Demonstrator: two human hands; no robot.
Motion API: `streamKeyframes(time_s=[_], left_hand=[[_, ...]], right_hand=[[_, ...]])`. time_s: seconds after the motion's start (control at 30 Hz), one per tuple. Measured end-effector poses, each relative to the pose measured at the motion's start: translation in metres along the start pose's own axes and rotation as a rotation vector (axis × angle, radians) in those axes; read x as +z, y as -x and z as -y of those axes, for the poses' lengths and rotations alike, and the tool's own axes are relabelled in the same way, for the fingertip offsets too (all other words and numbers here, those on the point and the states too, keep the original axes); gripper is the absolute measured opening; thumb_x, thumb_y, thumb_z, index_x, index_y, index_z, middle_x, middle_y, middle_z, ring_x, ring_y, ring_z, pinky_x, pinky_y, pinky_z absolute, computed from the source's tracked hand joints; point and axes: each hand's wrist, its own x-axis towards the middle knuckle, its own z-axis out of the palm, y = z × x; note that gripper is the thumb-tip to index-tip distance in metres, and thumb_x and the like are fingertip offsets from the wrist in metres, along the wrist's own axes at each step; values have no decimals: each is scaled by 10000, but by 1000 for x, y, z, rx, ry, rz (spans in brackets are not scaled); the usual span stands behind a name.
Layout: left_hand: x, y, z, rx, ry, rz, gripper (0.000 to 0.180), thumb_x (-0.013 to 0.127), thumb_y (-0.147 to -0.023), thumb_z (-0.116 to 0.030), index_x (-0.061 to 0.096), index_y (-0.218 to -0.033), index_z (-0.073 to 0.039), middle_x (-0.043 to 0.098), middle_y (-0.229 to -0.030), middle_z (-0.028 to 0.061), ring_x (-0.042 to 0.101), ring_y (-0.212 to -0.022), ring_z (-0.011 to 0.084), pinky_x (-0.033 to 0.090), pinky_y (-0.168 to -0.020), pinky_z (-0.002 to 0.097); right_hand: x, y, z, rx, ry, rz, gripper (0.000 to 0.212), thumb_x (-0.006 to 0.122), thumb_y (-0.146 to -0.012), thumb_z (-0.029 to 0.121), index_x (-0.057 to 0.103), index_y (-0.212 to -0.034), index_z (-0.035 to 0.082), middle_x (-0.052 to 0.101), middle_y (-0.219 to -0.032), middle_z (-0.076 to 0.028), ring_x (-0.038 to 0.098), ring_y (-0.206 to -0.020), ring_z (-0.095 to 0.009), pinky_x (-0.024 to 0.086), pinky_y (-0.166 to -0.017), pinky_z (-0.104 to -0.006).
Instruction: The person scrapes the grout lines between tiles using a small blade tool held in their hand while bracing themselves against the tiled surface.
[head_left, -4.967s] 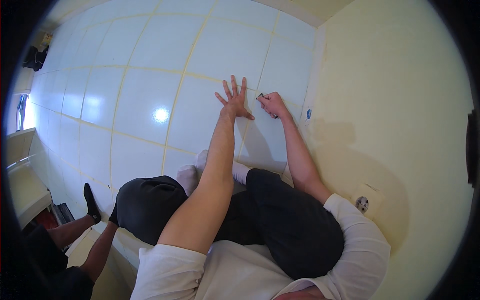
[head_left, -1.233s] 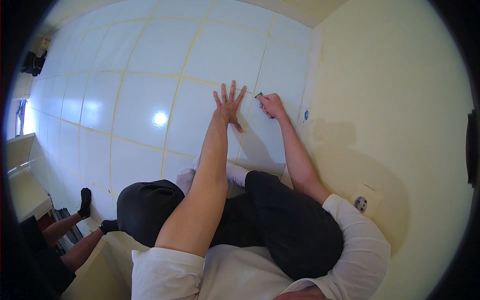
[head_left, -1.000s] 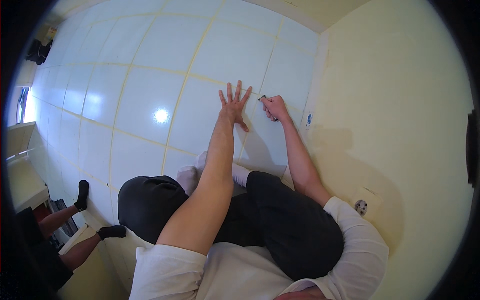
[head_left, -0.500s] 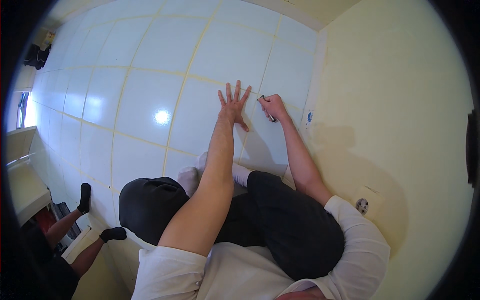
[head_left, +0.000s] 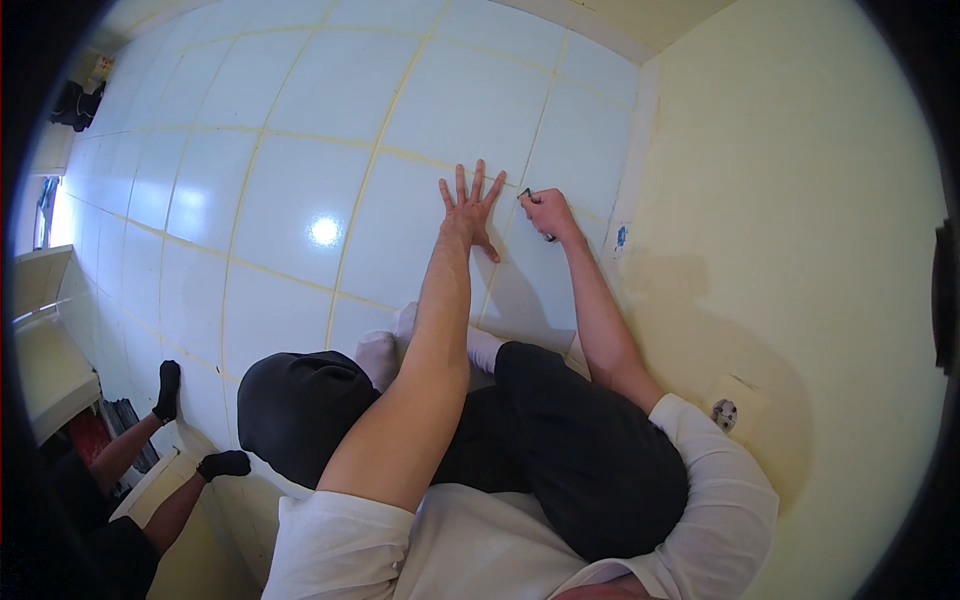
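My left hand [head_left: 468,215] lies flat on a pale blue floor tile [head_left: 400,225] with its fingers spread. It spans close to the yellowish grout line [head_left: 430,159] beyond its fingertips. Just to the right, my right hand [head_left: 549,215] is closed around a thin dark-and-silver hand tool [head_left: 525,192]. One end of the tool sticks out past the thumb side, close to a grout joint, and the other end shows under the fist. The tool's exact kind is hidden by my fingers. Whether its tip touches the floor I cannot tell.
A cream wall [head_left: 790,200] rises close by on the right, with a round socket-like fitting [head_left: 725,414] low down. My crossed legs in black trousers [head_left: 600,450] are in front of me. At lower left are another person's legs in black socks [head_left: 168,392] beside pale furniture [head_left: 55,375].
My right hand has shifted very slightly and turned, so less of the tool's lower end shows. My left hand keeps its place on the tile.
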Motion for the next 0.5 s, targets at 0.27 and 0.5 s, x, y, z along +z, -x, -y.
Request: streamKeyframes(time_s=[0.27,0.5], left_hand=[[0,1,1,-5,-7,-9,1744,1002,-299,-500,-142,-1608,-352,-225,-1672,161,-198,-1501,508,-29,-1122,788],[6,-4,-2,-1,17,-16,1618,932,-413,-643,-115,-1613,-361,-232,-1670,156,-235,-1491,502,-60,-1122,777]], right_hand=[[-2,1,6,8,-58,40,464,674,-929,350,625,-611,16,559,-505,-34,524,-418,-131,424,-433,-321],[1,3,-4,-42,-72,-112,461,654,-957,338,637,-650,-6,559,-503,-54,520,-409,-130,403,-410,-320]])
